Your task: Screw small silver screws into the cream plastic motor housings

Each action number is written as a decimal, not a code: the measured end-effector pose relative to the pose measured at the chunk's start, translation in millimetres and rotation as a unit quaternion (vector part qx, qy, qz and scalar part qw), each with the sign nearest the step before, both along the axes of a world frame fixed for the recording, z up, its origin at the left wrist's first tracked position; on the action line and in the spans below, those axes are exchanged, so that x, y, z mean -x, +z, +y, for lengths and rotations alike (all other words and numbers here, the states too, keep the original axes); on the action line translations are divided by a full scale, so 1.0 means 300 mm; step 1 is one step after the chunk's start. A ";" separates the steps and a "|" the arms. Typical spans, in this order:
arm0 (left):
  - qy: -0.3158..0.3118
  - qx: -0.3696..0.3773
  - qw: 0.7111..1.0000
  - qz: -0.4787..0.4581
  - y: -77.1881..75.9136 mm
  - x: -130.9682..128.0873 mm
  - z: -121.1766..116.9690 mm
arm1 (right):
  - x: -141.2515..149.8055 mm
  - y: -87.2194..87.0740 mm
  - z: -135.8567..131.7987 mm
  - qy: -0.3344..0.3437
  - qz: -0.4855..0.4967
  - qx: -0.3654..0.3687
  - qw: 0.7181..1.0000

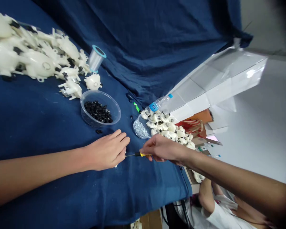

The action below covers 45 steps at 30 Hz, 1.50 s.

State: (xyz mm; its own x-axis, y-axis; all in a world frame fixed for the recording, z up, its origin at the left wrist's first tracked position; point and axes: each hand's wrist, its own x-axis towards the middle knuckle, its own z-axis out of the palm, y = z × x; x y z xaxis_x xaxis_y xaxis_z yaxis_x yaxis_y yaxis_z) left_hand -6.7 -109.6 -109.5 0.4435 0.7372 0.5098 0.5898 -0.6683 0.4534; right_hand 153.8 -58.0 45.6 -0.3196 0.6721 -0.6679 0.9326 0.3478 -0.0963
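My left hand (108,151) rests on the blue cloth (45,124), fingers curled over a small white part that shows only at its lower edge. My right hand (160,148) grips a screwdriver with a yellow handle (143,155). Its thin metal shaft points left and meets the fingertips of my left hand. Just beyond the left hand stands a clear bowl of small black pieces (100,109). One loose black piece (98,131) lies by the bowl.
A heap of white plastic parts (35,57) fills the far left, with a clear spool (96,58) beside it. Another pile of white parts (169,127), a dish of tiny silver bits (140,128) and a water bottle (160,103) lie near the cloth's right edge.
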 end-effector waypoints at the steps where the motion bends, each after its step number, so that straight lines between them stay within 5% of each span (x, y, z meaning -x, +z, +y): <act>1: 0.000 -0.003 1.000 0.001 0.002 0.001 0.000 | 0.003 0.007 0.000 0.007 0.007 -0.006 1.000; 5: 0.004 0.000 1.000 0.003 0.005 0.007 0.002 | 0.006 0.047 -0.028 0.083 0.048 -0.063 0.993; 7: 0.006 0.006 1.000 0.002 0.005 0.010 0.002 | -0.004 0.063 -0.041 0.196 0.065 -0.079 0.975; 9: 0.006 0.011 1.000 0.000 0.004 0.013 0.001 | -0.018 0.073 -0.045 0.375 0.055 -0.109 0.919; 11: 0.005 0.012 1.000 -0.004 0.002 0.014 0.000 | -0.030 0.074 -0.041 0.542 0.024 -0.141 0.828; 13: 0.005 0.011 1.000 -0.009 0.000 0.013 -0.001 | -0.032 0.068 -0.038 0.621 0.003 -0.144 0.771; 14: 0.006 0.011 1.000 -0.011 0.000 0.011 -0.001 | -0.028 0.063 -0.038 0.625 0.001 -0.134 0.769; 17: 0.009 0.009 1.000 -0.013 -0.003 0.005 0.000 | 0.001 0.046 -0.048 0.507 0.021 -0.095 0.856; 19: 0.012 0.009 1.000 -0.013 -0.005 0.002 0.002 | 0.027 0.032 -0.054 0.331 0.040 -0.095 0.938; 21: 0.012 0.012 1.000 -0.014 -0.007 0.000 0.004 | 0.051 0.019 -0.052 0.115 0.042 -0.094 0.988; 23: 0.004 0.019 1.000 -0.015 -0.006 0.001 0.006 | 0.064 0.010 -0.036 -0.057 0.028 -0.063 0.996; 26: -0.014 0.035 0.999 -0.016 -0.002 0.002 0.009 | 0.058 0.010 -0.004 -0.160 0.018 0.024 0.987; 30: -0.024 0.054 0.998 -0.027 0.001 0.006 0.010 | 0.019 0.031 -0.001 -0.138 0.050 0.058 0.988; 34: -0.025 0.069 0.996 -0.043 -0.004 0.010 0.008 | -0.023 0.040 -0.034 0.141 0.106 -0.076 0.981; 38: -0.024 0.082 0.995 -0.054 -0.004 0.009 0.009 | -0.041 0.047 -0.051 0.416 0.056 -0.122 0.899; 40: -0.025 0.086 0.994 -0.055 -0.003 0.006 0.010 | -0.035 0.049 -0.053 0.471 0.012 -0.121 0.874; 42: -0.029 0.086 0.994 -0.053 -0.003 0.001 0.008 | -0.025 0.042 -0.050 0.398 0.021 -0.107 0.911; 45: -0.036 0.080 0.995 -0.042 -0.006 -0.003 0.003 | -0.013 0.014 -0.040 0.114 0.058 -0.065 0.990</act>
State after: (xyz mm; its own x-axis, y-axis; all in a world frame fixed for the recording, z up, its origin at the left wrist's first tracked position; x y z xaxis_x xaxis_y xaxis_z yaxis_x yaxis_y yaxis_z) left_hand -5.7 -108.6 -111.3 0.4589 0.7796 0.4262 0.4992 -0.6231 0.6021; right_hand 157.7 -70.1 49.8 -0.5426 0.6513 -0.5305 0.8136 0.5645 -0.1391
